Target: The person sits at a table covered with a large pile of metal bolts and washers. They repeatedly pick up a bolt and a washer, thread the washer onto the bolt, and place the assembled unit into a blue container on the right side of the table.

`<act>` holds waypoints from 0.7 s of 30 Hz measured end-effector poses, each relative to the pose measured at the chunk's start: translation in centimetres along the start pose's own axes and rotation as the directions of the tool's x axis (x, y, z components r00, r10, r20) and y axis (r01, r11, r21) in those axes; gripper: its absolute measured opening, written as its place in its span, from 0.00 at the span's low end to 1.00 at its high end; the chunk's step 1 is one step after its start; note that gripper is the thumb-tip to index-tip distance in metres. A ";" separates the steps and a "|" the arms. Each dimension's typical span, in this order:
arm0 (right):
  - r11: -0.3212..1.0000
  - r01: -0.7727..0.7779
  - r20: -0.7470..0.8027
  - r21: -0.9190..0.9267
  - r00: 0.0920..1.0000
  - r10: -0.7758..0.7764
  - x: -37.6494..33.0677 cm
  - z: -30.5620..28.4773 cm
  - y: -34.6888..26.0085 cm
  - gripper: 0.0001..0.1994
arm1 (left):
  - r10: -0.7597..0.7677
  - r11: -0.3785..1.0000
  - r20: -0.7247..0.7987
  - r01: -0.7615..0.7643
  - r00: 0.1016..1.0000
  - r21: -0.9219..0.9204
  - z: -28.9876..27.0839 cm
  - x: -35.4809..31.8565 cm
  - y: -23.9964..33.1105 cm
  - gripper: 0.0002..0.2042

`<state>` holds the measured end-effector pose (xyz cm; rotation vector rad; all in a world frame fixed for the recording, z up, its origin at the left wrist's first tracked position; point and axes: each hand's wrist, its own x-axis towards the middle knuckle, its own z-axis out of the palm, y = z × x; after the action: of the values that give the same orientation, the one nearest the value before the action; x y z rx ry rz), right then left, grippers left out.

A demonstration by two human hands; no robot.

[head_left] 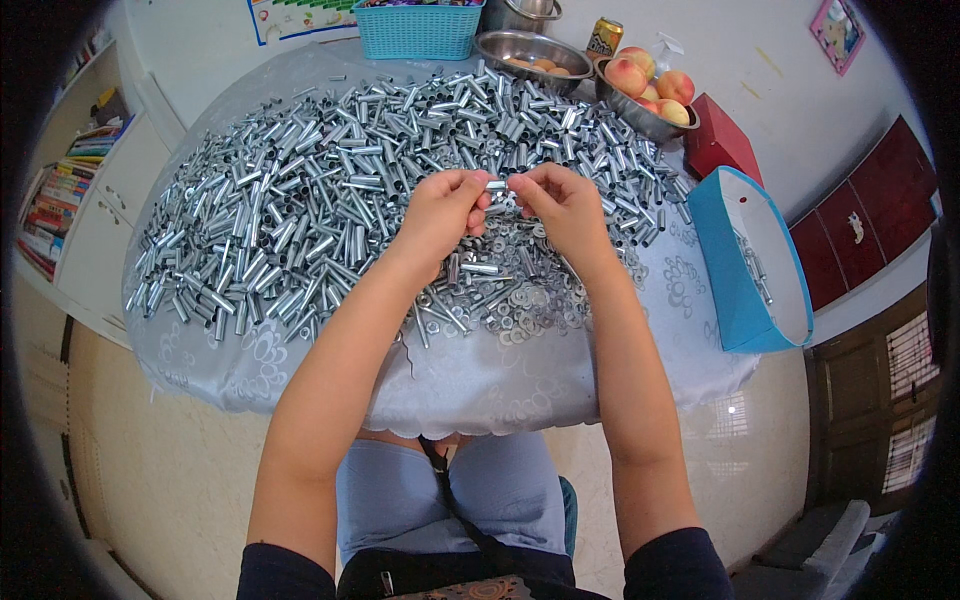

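My left hand (440, 212) and my right hand (565, 203) meet above the middle of a round table (300, 380) covered in a pale patterned cloth. Between their fingertips they pinch one short silver metal tube (497, 186), held level. A big heap of the same metal tubes (300, 190) spreads over the table's far and left parts. Just below my hands lies a smaller pile of flat metal washers (520, 300). Whether a washer sits on the held tube is too small to tell.
A blue box (750, 265) with a few tubes inside leans at the table's right edge. At the back stand a teal plastic basket (418, 30), a metal bowl (530, 48), a drink can (603, 38) and a bowl of peaches (650, 85). A red box (722, 140) lies beyond.
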<state>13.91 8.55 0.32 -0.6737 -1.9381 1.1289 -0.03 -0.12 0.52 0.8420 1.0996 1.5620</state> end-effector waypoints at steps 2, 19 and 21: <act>0.996 -0.067 0.006 -0.053 0.998 0.067 -0.1 0.3 -0.5 0.09 | 0.009 1.000 -0.017 -0.009 1.000 0.014 0.0 0.0 -0.2 0.09; 0.987 -0.136 0.148 -0.080 0.978 0.147 -0.6 -0.3 -1.4 0.21 | 0.046 0.998 0.064 -0.049 0.997 0.039 -0.1 0.1 -0.2 0.10; 0.986 -0.159 0.168 -0.041 0.972 0.163 -0.6 -0.4 -1.4 0.21 | 0.040 0.998 0.073 -0.043 0.997 0.048 -0.1 0.1 -0.1 0.10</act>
<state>14.48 7.63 1.50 -0.7825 -2.0759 1.2993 -0.09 -0.08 0.37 0.9526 1.0783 1.5321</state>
